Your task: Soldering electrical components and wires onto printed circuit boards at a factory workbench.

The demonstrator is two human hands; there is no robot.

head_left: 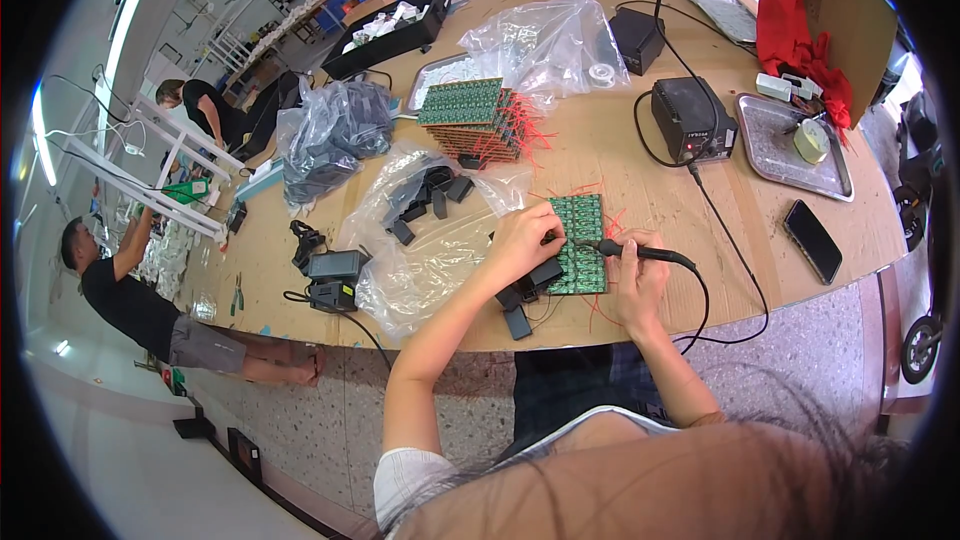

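Bare table (pixel 660 210) between green circuit panel (pixel 578 240) and soldering station (pixel 690 120): room to pass, only black cable (pixel 730 240) crosses there. Left of panel blocked: black parts (pixel 520 300) touching its edge, clear plastic bag (pixel 430 240) just beside. Behind panel, stack of boards (pixel 475 115) stands near. Phone (pixel 812 240) lies well apart on right.

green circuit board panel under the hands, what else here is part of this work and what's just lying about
In use: green board panel, soldering iron in the right hand, left hand steadying the panel, soldering station, black parts.

Lying about: phone, red cloth, metal tray, pliers.
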